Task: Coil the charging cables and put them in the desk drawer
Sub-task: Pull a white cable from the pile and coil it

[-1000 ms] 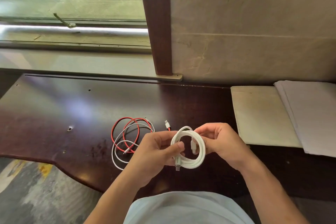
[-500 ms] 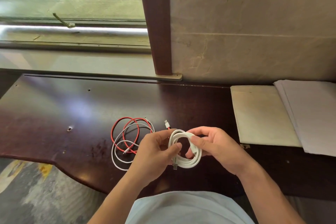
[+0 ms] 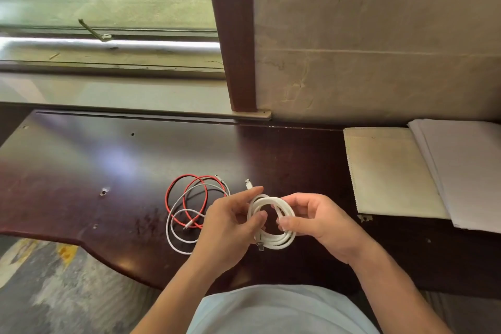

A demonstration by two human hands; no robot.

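Coiled white charging cable (image 3: 273, 221) pinched between left hand (image 3: 230, 228) and right hand (image 3: 317, 221) above dark desk (image 3: 81, 171), loops tighter and lower than before, beside loose red cable (image 3: 176, 192).

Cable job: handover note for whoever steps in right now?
Left hand: pinches the white coil on its left side.
Right hand: grips the coil's right side.
Coil is held above the desk, wound, one plug hanging at the bottom.
Red cable and thin white cable lie loose and tangled on the desk, left of the hands.
Done: one cable coiled. Left: coil the other two, stow all. No drawer in view.
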